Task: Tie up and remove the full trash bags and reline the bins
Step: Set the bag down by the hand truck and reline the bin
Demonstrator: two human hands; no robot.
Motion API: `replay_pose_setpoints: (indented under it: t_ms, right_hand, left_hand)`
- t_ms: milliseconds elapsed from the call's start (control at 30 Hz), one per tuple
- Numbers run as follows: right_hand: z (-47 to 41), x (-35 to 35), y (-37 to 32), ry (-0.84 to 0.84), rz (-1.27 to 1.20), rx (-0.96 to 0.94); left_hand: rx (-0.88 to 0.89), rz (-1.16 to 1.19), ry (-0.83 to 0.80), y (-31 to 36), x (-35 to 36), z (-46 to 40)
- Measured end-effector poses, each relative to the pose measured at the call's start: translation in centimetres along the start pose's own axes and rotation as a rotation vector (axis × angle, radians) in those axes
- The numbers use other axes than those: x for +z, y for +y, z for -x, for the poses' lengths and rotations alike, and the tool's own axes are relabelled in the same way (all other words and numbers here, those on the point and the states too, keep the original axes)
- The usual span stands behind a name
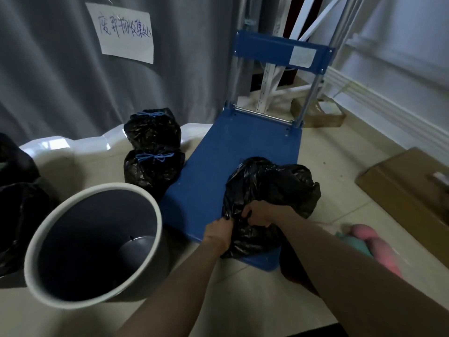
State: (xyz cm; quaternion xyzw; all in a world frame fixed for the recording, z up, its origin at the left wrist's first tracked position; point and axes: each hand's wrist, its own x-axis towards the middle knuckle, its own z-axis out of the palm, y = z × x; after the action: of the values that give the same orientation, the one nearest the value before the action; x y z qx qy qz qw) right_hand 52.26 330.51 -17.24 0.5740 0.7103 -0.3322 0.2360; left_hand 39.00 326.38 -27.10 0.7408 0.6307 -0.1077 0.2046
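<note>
Your left hand (220, 231) and your right hand (261, 214) both grip the gathered top of a full black trash bag (272, 186), fingers curled into the crumpled plastic at the bag's near side. The hands sit just beside each other, the left lower and nearer to you, the right a little higher with its fingertips tucked into the folds. The bag rests on the near right part of a blue platform cart (228, 152), bulging away from you toward the cart's right edge. The cart's handle (279, 48) stands upright at the far end, with a pale label on its blue crossbar.

To your left, an unlined grey bin (97, 242) with a pale rim stands on the tiled floor (340, 152), its mouth tilted toward you, close to the cart's left edge. Beyond it, two tied black bags (153, 147) stand one behind the other against the cart's left side, each closed with a blue drawstring bow. More black plastic (17, 203) shows at the far left edge, partly cut off.

A grey curtain (60, 69) hangs behind, with a handwritten paper sign (121, 32) fixed to it. A flattened cardboard box (408, 188) lies on the floor at the right, and something pink and teal (369, 242) sits near your right forearm, too blurred to identify.
</note>
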Motion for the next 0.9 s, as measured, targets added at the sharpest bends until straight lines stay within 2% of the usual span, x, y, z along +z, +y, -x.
replay_pose_setpoints:
  t_ms: [67,133,267,333,433,567,633,767,833,900]
  right_hand:
    - [-0.1,-0.3,0.0,0.046,0.008,-0.012]
    - [-0.1,-0.6,0.0,0.136,0.060,0.010]
    - [0.4,-1.1,-0.3,0.241,0.166,0.173]
    - [1.1,-1.8,-1.0,0.393,0.073,0.196]
    - [2.6,-3.7,-2.6,0.721,-0.116,0.160]
    - [5.3,-7.5,-6.3,0.892,-0.308,-0.002]
    - [6.9,-9.1,-8.6,0.954,-0.462,-0.116]
    - [9.9,-10.5,-13.7,0.922,-0.980,-0.297]
    - [11.1,-10.1,-16.4,0.781,-1.256,-0.438]
    - [12.3,-8.9,-19.3,0.594,-1.410,-0.593]
  left_hand:
    - [-0.010,0.084,0.045,-0.4,-0.1,-0.4]
    - [-0.013,0.323,0.107,-0.9,-1.2,-1.1]
    - [0.017,0.778,0.275,-1.4,-7.5,-1.2]
    - [0.046,0.879,0.339,-1.7,-11.6,-0.5]
    - [0.134,1.009,0.367,-2.8,-17.0,1.6]
    - [0.248,1.151,0.393,-5.8,-21.9,6.5]
    - [0.242,1.187,0.422,-8.0,-23.4,8.7]
    - [0.070,1.251,0.449,-12.1,-25.1,12.8]
    - [0.017,1.279,0.424,-14.0,-25.1,15.0]
    - [-0.013,1.337,0.374,-15.9,-25.1,17.1]
